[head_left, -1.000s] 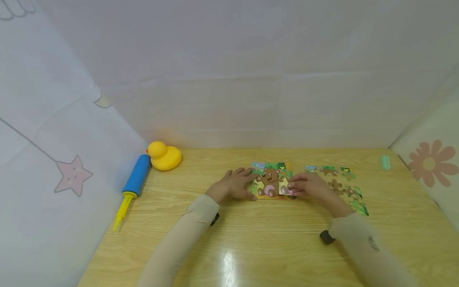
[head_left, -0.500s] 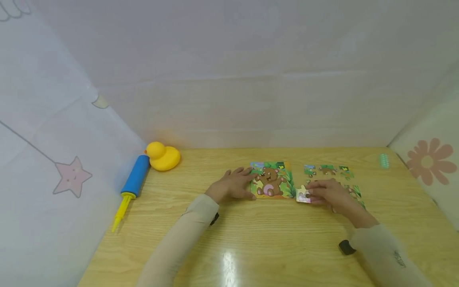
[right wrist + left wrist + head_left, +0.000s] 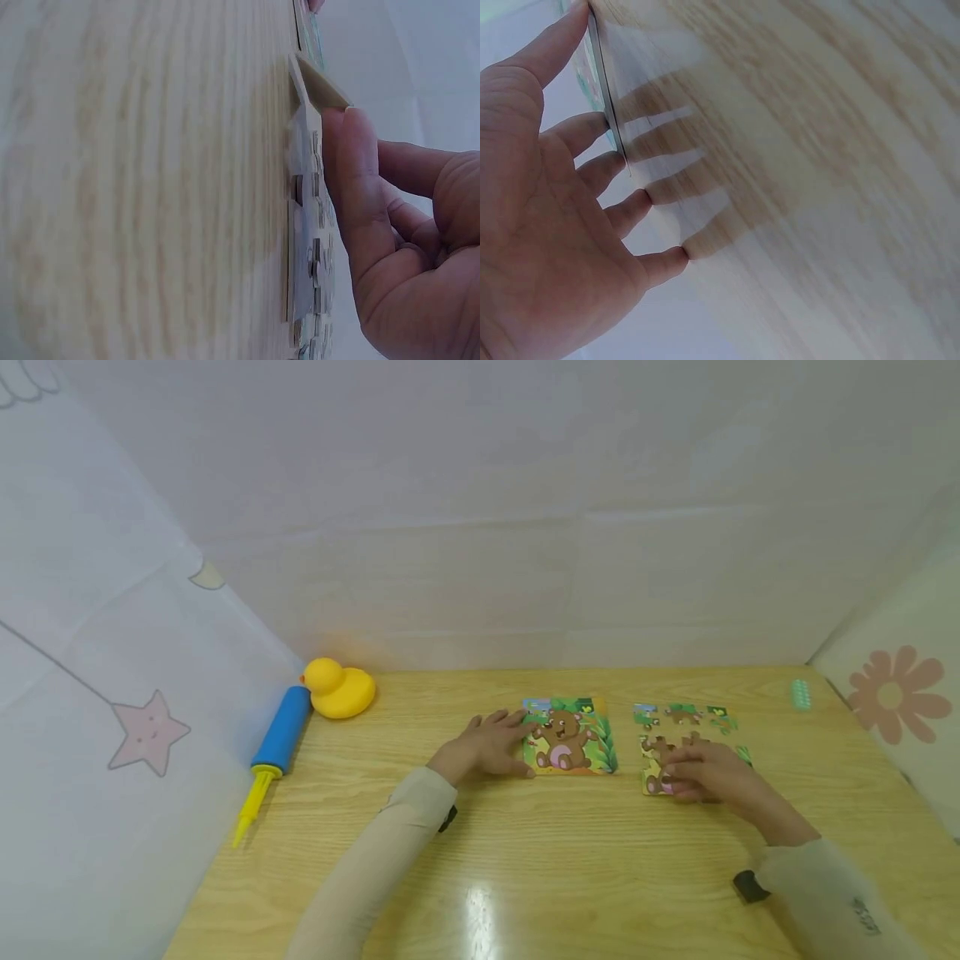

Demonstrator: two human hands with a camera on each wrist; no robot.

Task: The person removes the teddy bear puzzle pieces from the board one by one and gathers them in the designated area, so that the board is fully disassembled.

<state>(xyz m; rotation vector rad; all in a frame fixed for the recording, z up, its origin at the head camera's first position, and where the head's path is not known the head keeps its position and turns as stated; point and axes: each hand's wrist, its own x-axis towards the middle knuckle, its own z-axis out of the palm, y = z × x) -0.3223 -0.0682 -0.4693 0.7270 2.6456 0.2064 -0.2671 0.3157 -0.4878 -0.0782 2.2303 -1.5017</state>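
My left hand (image 3: 483,747) rests with fingers spread at the left edge of a square bear picture (image 3: 573,735) on the table. In the left wrist view the fingertips of that hand (image 3: 577,202) touch the picture's edge and the wood. To the right lies a group of jigsaw pieces (image 3: 684,714), partly laid out as the same bear. Over its lower part, my right hand (image 3: 716,777) pinches a puzzle piece (image 3: 321,81), which the right wrist view shows tilted, its lower edge at the other pieces. The hand covers several pieces in the head view.
A yellow rubber duck (image 3: 341,690) sits at the back left, beside a blue and yellow hand pump (image 3: 281,731). Toward the back right corner lies a small pale green item (image 3: 801,694). Printed white sheets (image 3: 465,568) enclose the wooden table (image 3: 570,868) behind and at the sides.
My right hand has carried the puzzle piece rightward from over the bear picture to the lower part of the jigsaw group. My left hand has stayed on the picture's edge.
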